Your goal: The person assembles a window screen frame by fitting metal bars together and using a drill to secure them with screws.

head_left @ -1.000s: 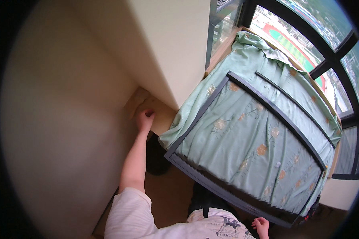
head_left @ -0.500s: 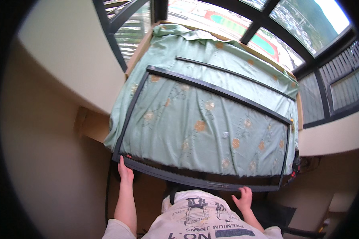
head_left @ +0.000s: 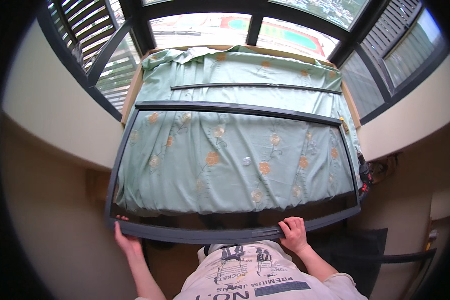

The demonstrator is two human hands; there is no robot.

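Observation:
A large dark-framed rectangular window screen [head_left: 195, 235] lies slantwise before me, its far bar over a bed-like surface draped in pale green flowered cloth [head_left: 245, 72]. The near bar reaches out past the cloth toward my body. Around the near left corner my left hand [head_left: 129, 241] is closed, with the thumb on my side and fingertips showing inside the frame. My right hand [head_left: 294, 235] grips the near bar right of the middle, beside a small slotted latch, fingers bent over its top. Beyond the screen a thin black strip [head_left: 255, 85] rests on the cloth.
Dark-framed windows [head_left: 255, 30] close off the far side, with louvres at both sides. Pale walls [head_left: 65, 110] flank the cloth. A black and red tool [head_left: 366, 177] sits by the screen's right edge. A dark panel [head_left: 355, 255] stands at lower right.
My view has turned, so the screen now looks level rather than slanting down to the right. The right hand's loosely spread fingers have closed over the near bar. My left hand keeps its corner.

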